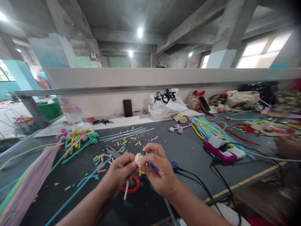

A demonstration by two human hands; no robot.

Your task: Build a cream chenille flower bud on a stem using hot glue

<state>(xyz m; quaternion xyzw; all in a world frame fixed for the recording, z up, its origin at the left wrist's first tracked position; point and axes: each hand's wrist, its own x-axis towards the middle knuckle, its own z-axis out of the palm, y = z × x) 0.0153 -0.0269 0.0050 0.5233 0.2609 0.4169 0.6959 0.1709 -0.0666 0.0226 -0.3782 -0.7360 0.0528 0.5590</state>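
Note:
My left hand (121, 172) and my right hand (157, 171) meet over the dark table (188, 153), both pinching a small cream fuzzy flower head (138, 158) on a pale pipe-cleaner stem that hangs down below my left fingers. Under my right hand lies a blue glue gun (174, 165) with a black cord running right. A red ring (133, 188) rests on the table just below the hands. Small scissors (113, 152) lie a little beyond my left hand.
Finished pipe-cleaner flowers (75, 138) and a bundle of pastel stems (25, 185) lie at left. Cut scraps litter the middle. A power strip (222, 150), coloured stems (207, 125), a white bag (166, 103), a phone (127, 108) and a bottle (72, 114) stand farther back. Another person's hand (288, 146) is at right.

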